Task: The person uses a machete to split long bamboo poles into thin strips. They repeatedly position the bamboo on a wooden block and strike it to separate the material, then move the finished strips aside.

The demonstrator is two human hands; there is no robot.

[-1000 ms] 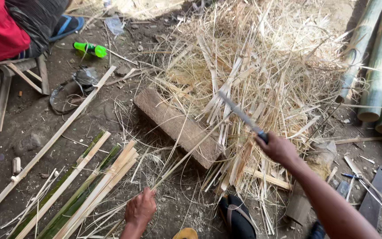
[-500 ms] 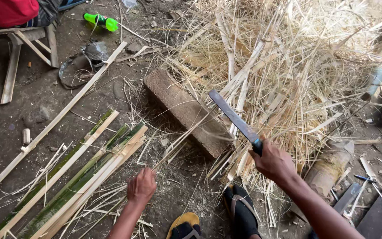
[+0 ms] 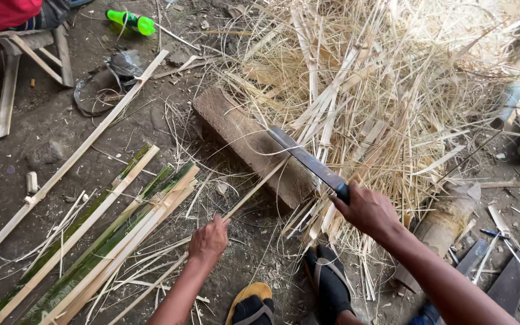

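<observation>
The thin bamboo strip (image 3: 254,189) lay slantwise over the dirt, its far end up against the wooden block (image 3: 251,144) and its near end pinched in my left hand (image 3: 209,241), fingers closed narrow around it. A second before, that hand had been lower and flat among the split lengths; it had since come up and taken this one strip. My right hand (image 3: 365,210) was wrapped tight round the handle of the long knife (image 3: 308,161), whose blade now lay low across the block's near end, just over where the strip met it. Earlier the blade had pointed higher, out over the straw; it had swung down and nearer to me. To my judgement that put strip, block and edge together, ready for a cut or a split.

Left of my hand lay the green-skinned bamboo slats (image 3: 109,241), side by side. Behind the block rose the heap of pale shavings (image 3: 380,78). My sandalled feet (image 3: 329,283) sat below, and a green bottle (image 3: 130,21) lay far off.
</observation>
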